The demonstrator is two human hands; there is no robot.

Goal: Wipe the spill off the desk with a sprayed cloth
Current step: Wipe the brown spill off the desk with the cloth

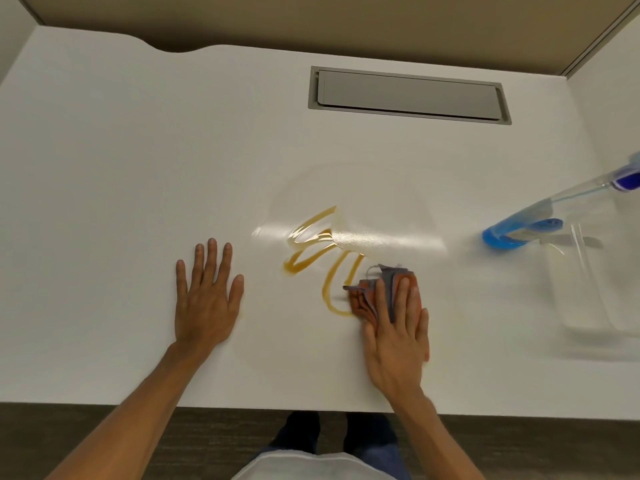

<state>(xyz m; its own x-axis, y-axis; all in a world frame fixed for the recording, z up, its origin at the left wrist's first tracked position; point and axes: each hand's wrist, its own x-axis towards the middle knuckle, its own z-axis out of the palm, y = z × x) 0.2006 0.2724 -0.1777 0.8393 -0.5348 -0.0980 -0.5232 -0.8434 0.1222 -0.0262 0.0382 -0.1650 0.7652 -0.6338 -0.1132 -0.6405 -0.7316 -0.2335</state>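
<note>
Right hand (398,327) flat, fingers together, pressing an orange-grey cloth (372,292) onto the white desk (104,168) at the spill's near right end. Left hand (206,296) palm-down, fingers spread, holding nothing. Amber spill (318,244) zigzags just beyond. Blue-liquid spray bottle (540,220) far right. Grey cable hatch (408,95) at back.

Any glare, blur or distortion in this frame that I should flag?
Head view: a glare band crosses the spill; the spray bottle at right is smeared and stretched; wide-angle lens bows the desk edges; both hands stay fairly sharp.
</note>
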